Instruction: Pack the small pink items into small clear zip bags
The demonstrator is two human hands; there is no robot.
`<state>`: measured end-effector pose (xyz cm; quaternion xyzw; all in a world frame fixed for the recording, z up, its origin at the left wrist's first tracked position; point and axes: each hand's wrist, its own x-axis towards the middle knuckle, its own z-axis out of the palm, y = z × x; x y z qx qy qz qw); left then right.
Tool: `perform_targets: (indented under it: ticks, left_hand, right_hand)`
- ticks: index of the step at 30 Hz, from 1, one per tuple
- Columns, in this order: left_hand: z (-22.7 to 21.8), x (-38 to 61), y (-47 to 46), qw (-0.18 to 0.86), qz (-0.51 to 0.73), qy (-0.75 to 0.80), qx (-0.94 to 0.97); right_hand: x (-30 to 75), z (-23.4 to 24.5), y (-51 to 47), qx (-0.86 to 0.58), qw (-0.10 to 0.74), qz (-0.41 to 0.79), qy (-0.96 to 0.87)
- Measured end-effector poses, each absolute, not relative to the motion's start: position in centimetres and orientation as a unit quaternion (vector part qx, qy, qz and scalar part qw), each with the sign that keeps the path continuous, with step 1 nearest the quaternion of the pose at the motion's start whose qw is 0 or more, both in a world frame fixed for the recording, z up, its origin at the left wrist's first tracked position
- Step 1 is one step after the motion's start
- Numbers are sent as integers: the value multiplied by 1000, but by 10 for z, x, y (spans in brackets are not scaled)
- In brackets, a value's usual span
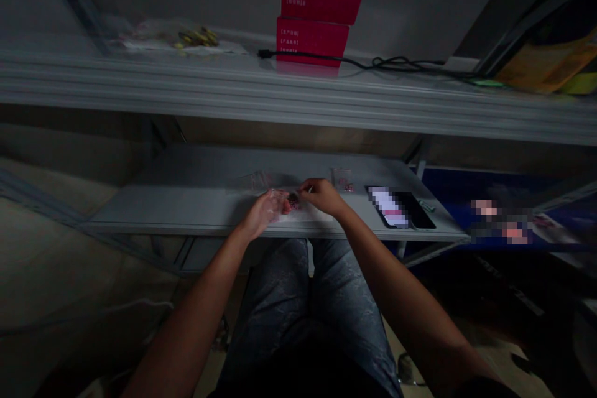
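Note:
Near the front edge of the grey shelf, my left hand (258, 216) is closed on a clear plastic bag (278, 200). A small dark and pinkish-red item (293, 201) shows at the bag, between my hands; it is too small and dim to name. My right hand (324, 195) is in a pinch just right of it, and what its fingertips hold, if anything, cannot be made out. Beyond my right hand lies another small clear bag (344, 179) with reddish bits at its lower end. Flat clear bags (254, 181) rest behind my left hand.
The grey lower shelf (153, 199) carries a lit phone (388, 206) on the right. Above it runs a thick-edged upper shelf (209, 90) with red boxes (313, 40), a black cable (359, 63) and a pile of yellowish pieces (199, 37). Metal posts stand at both sides.

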<state>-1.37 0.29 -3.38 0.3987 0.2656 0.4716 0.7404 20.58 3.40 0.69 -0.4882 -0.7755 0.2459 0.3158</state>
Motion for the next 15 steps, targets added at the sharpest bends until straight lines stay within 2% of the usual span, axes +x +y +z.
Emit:
perform_targets:
  ticks: [3, 10, 15]
  left_hand:
    - [-32, -11, 1, 742, 456, 283, 401]
    - [-32, -5, -12, 747, 462, 291, 380]
    - [-26, 3, -26, 767, 449, 278, 364]
  right_hand:
    - [200, 25, 29, -435, 392, 284, -759]
    - [173, 56, 2, -424, 319, 285, -798]
    - [193, 40, -19, -420, 404, 336, -740]
